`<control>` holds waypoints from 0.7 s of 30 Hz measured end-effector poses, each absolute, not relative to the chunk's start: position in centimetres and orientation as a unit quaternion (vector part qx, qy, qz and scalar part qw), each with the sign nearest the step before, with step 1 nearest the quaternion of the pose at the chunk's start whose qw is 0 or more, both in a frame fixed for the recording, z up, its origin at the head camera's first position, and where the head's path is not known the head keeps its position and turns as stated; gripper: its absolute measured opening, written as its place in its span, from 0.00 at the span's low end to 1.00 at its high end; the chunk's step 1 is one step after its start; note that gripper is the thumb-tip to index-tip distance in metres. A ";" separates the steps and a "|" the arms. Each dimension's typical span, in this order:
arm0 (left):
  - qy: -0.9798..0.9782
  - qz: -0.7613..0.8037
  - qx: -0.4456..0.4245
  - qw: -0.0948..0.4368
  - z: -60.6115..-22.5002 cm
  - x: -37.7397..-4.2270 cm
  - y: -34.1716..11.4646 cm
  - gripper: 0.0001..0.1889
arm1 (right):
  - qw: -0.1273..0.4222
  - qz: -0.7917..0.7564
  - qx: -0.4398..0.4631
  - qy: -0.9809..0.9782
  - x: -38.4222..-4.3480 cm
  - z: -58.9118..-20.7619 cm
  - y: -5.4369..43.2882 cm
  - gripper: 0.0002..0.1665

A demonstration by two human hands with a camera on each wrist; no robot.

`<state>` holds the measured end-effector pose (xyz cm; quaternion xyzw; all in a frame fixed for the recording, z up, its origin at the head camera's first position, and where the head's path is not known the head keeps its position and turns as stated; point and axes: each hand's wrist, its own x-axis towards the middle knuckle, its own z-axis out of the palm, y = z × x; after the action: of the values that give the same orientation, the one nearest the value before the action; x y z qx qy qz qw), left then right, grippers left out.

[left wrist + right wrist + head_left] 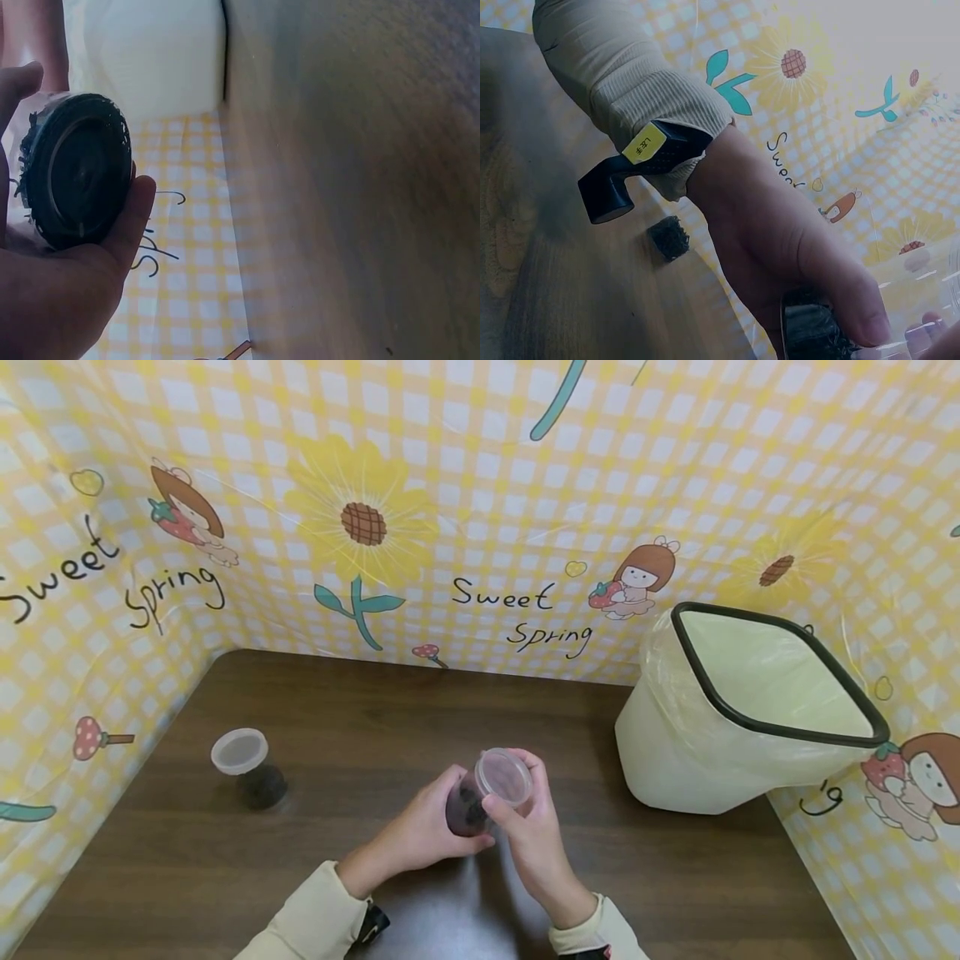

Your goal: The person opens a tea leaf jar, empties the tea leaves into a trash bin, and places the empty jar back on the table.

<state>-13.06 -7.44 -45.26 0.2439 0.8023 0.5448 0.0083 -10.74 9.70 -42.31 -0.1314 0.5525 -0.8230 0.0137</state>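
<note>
Just in front of me, both hands hold a clear plastic cup [467,812] with dark, shredded-looking contents at its bottom. Its round translucent lid [504,778] tilts toward the head camera. My left hand [423,828] grips the lower body, thumb and fingers around it; in the left wrist view they surround the dark base [82,176]. Around the upper end curls my right hand [538,839], its thumb at the lid's rim. At the left of the table stands a similar lidded cup [240,752] with dark contents.
A pale bin [675,760] with a black rim and a liner bag stands at the right of the brown wooden table [360,710]. Yellow checked cloth [480,527] with printed flowers surrounds the table at the back and both sides.
</note>
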 end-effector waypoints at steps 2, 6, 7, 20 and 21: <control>0.803 0.543 0.244 0.009 -45.3 -13.1 -7.5 0.30 | 0.017 -0.823 -0.134 0.552 -10.8 -42.3 9.8 0.34; 0.805 0.541 0.241 0.014 -45.2 -13.2 -7.6 0.30 | 0.023 -0.821 -0.147 0.552 -10.9 -42.1 9.9 0.32; 0.805 0.541 0.242 0.014 -45.2 -13.2 -7.6 0.30 | 0.025 -0.820 -0.150 0.551 -11.0 -42.1 9.9 0.32; 0.809 0.534 0.246 0.017 -45.3 -13.2 -7.6 0.32 | 0.047 -0.821 -0.159 0.547 -11.0 -41.8 10.4 0.35; 0.809 0.534 0.246 0.017 -45.2 -13.2 -7.6 0.32 | 0.048 -0.821 -0.160 0.546 -11.0 -41.9 10.4 0.36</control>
<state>-13.23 -7.65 -45.24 0.2458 0.8090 0.5337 0.0172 -10.99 10.39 -41.87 -0.1598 0.5460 -0.8210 0.0482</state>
